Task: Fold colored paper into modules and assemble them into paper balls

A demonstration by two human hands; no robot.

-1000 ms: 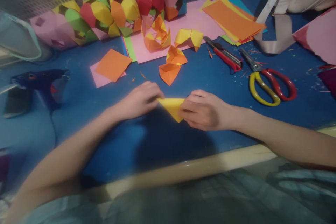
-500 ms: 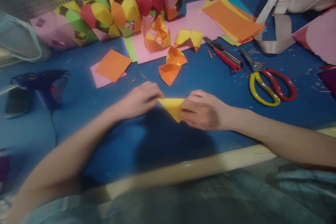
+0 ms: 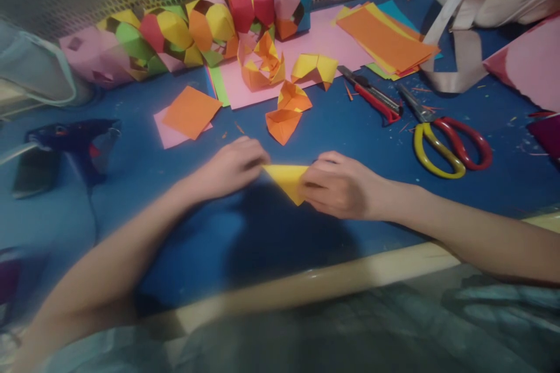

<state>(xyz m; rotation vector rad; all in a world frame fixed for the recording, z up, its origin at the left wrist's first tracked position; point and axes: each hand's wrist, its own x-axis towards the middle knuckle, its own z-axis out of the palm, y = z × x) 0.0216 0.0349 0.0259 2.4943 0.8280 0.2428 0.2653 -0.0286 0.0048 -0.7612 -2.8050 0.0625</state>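
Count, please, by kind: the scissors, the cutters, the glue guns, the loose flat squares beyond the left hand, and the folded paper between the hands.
Scissors: 1
Red cutter: 1
Glue gun: 1
Visible flat squares, orange square and pink square: 2
Yellow folded paper between left hand and right hand: 1
Total: 6

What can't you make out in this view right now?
All in the head view:
- Right corner of the yellow paper: hidden by the right hand.
- Grip of the left hand: fingertips blurred and curled away.
- Dark flat object: blurred, partly covered by the glue gun.
- Purple item: cut off by the right edge.
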